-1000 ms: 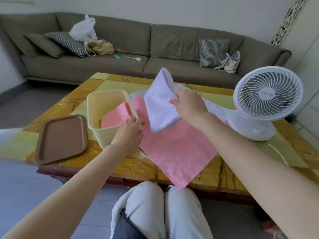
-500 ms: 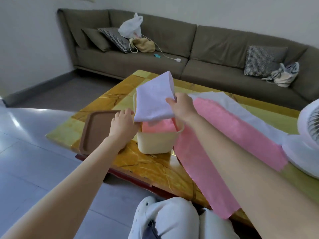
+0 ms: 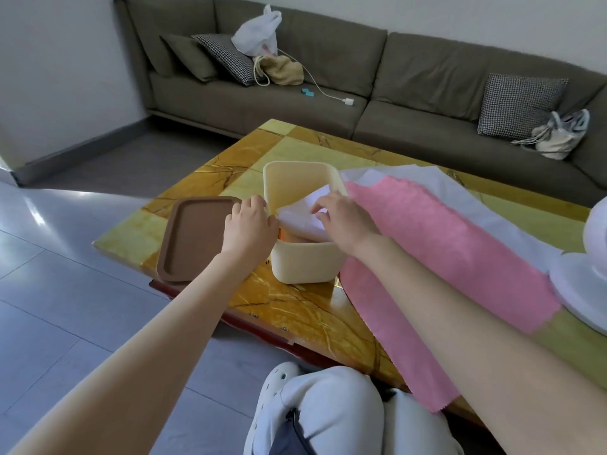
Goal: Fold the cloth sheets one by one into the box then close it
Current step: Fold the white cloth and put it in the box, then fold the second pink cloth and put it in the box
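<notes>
1. Head view: the cream box (image 3: 305,266) stands open on the yellow marble table (image 3: 295,310), near its left front corner.
2. The brown lid (image 3: 193,238) lies flat on the table just beside the box, on its left side.
3. The left hand (image 3: 249,224) grips the left rim of the box, with curled fingers on the outside of the wall and the thumb at the edge.
4. The right hand (image 3: 345,221) lies on the folded white cloth (image 3: 302,224), which sits in the near part of the box. If the fingers pinch the cloth or only press it, I cannot tell.
5. The two hands are close, with only the cloth between them.
6. A pink sheet (image 3: 443,254) lies spread on the table right of the box, and its near end hangs over the table edge. It covers partly a white sheet (image 3: 460,188).
7. A white fan (image 3: 588,284) stands at the right edge, and a grey sofa (image 3: 410,77) is behind the table.
</notes>
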